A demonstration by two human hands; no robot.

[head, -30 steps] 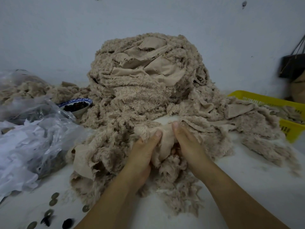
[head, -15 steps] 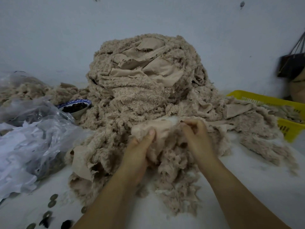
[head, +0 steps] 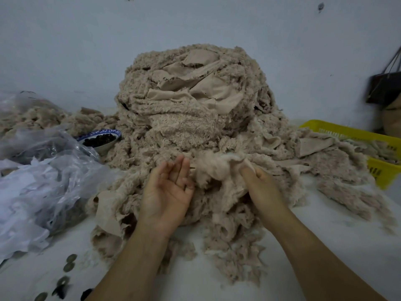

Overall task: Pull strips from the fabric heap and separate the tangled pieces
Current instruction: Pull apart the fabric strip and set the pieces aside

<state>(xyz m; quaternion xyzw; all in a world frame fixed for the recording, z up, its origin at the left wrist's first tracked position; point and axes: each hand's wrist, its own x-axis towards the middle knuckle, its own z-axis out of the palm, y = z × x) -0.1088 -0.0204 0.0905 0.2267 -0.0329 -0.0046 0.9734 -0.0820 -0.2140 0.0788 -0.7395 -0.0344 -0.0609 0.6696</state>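
Left hand [head: 167, 190] had let go, now palm-up, fingers loose, beside the strip [head: 213, 168]. Right hand [head: 261, 184] pinched that strip at the fabric heap [head: 186, 118], near foot. Soft, light, fluffy, likely snaggy; best gripped on smooth backing.

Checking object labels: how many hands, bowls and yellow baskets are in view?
hands: 2 (left hand open; right hand pinching fabric)
bowl: 1
basket: 1
total: 4
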